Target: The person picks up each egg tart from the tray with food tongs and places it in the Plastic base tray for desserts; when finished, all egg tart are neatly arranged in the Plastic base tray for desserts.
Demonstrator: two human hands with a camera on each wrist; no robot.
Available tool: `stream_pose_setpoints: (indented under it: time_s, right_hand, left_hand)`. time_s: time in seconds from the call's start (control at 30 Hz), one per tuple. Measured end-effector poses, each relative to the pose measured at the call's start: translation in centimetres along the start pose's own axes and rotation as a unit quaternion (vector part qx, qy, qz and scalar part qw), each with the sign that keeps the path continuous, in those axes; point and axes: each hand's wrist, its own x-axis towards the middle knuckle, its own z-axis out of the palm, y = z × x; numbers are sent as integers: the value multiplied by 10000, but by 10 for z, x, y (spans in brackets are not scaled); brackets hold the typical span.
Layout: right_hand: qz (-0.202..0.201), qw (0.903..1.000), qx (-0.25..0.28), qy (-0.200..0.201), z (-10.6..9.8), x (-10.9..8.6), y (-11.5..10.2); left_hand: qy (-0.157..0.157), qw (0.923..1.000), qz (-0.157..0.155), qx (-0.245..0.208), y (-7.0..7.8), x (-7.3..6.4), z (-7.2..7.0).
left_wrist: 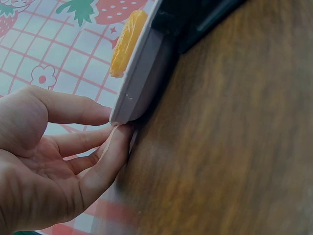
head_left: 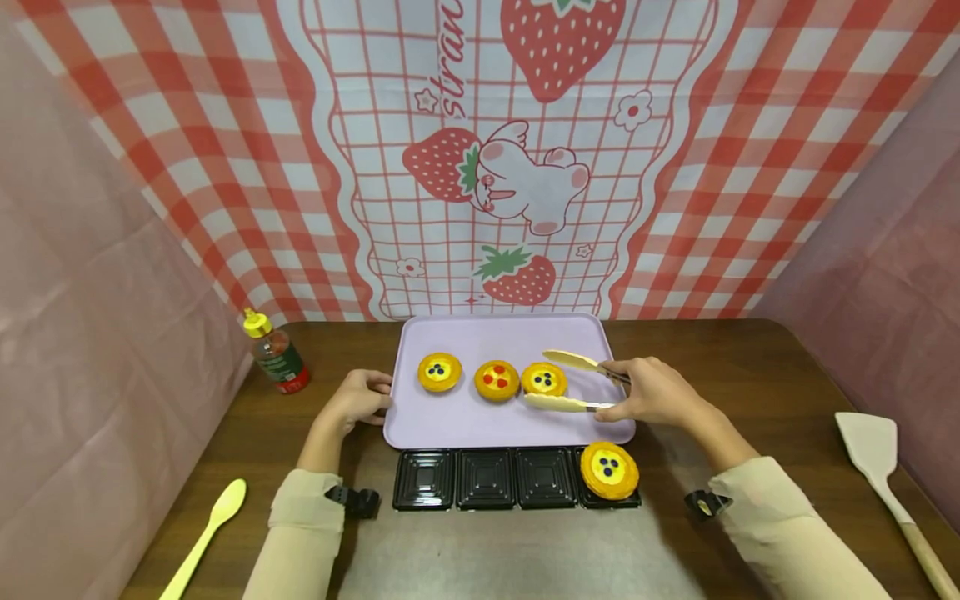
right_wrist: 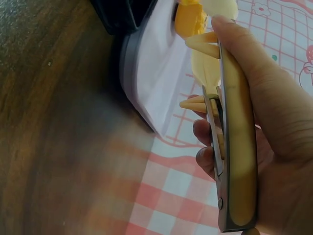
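Observation:
My left hand [head_left: 360,398] pinches the left rim of a pale lilac tray [head_left: 450,425]; the fingertips meet at that edge in the left wrist view. My right hand [head_left: 652,392] grips a pair of tongs [right_wrist: 239,147] with cream tips and beige handles. Their spread tips lie either side of a blueberry tart [head_left: 543,377] at the tray's centre right. Beside it sits a tart with red fruit [head_left: 497,381], and farther left another blueberry tart [head_left: 439,372]. A larger-looking blueberry tart [head_left: 609,471] occupies the rightmost cup of a black compartment tray [head_left: 483,479].
A bottle with a yellow cap [head_left: 281,354] stands at the back left. A yellow spoon [head_left: 206,533] lies front left, and a white spatula [head_left: 870,450] with a wooden handle lies far right. Behind the table [head_left: 697,367] hangs a strawberry-print cloth [head_left: 510,200].

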Motion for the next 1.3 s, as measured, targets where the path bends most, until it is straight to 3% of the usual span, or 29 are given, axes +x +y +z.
stream_pose_setpoints:
  time_s: [0.87,1.13,1.3]
  right_hand:
    - [-102,9999,-5,-41,1,0,0]
    - [-18,9999,-71,88,-19,-6,-7]
    - [-272,9993,-71,229,-37,-16,-16]
  left_hand:
    - [-16,10000,-18,-19,3,-1,-1]
    - [-19,10000,-19,-23,5,-2,-1]
    - [-42,10000,3,-25,4,-2,-1]
